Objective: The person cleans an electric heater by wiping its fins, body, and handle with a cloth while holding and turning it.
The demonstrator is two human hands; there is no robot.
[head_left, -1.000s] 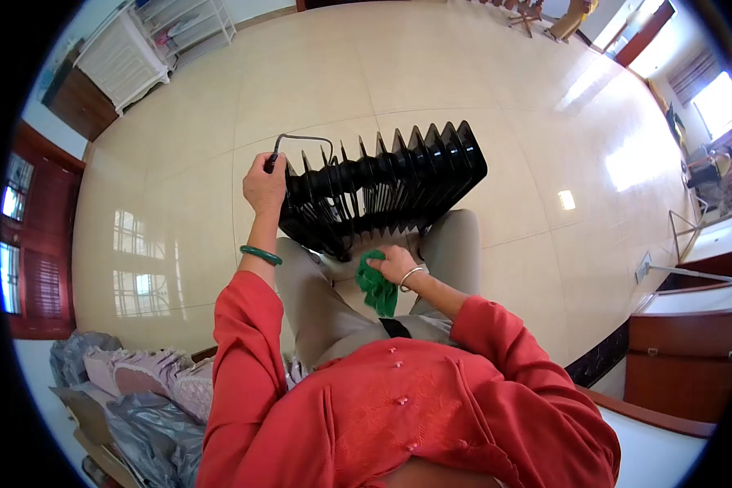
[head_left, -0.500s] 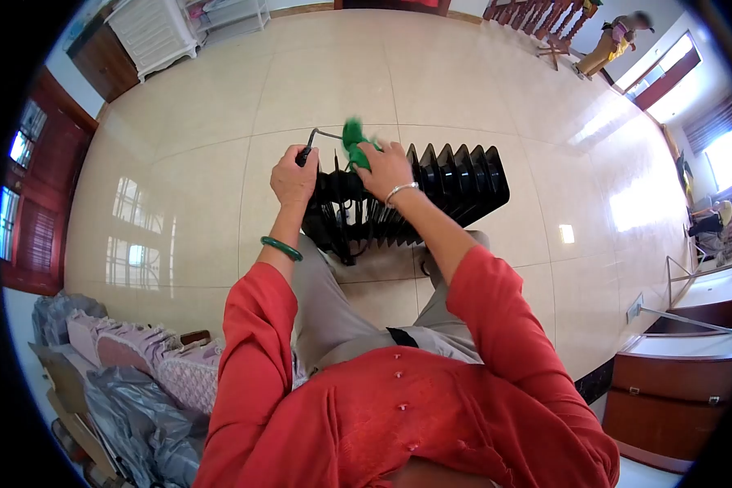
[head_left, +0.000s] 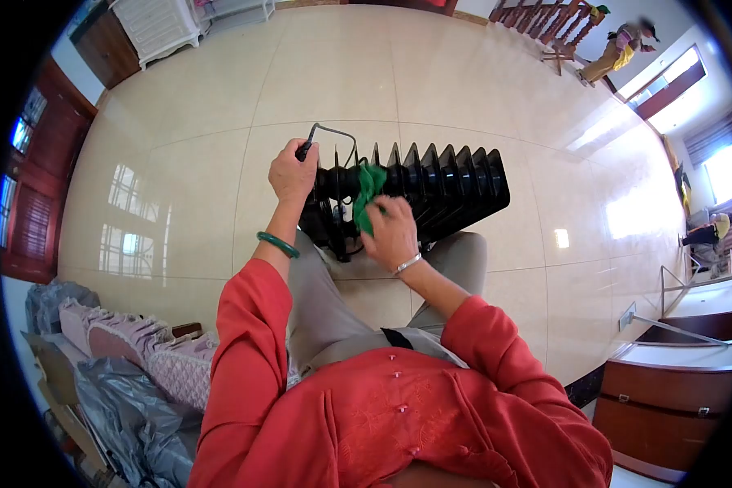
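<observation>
A black finned oil radiator heater (head_left: 455,183) stands on the floor in front of my knees. My left hand (head_left: 293,172) is closed around the black plug end of a power cord (head_left: 333,130) at the heater's left end; the cord loops up and back down to the heater. A green cloth (head_left: 369,191) lies over the heater's fins left of its middle. My right hand (head_left: 392,232), slightly blurred, grips the cloth's lower right part on the side of the heater nearest me.
Glossy beige tiles (head_left: 325,73) surround the heater. At the left stands a pink quilted sofa (head_left: 179,370) with grey plastic sheeting (head_left: 130,415). A brown drawer cabinet (head_left: 675,398) is at the lower right. Other people (head_left: 618,53) are at the far right.
My right hand has come down toward me, drawing the green cloth from the heater's far upper side across its fins. My left hand still holds the cord in nearly the same place.
</observation>
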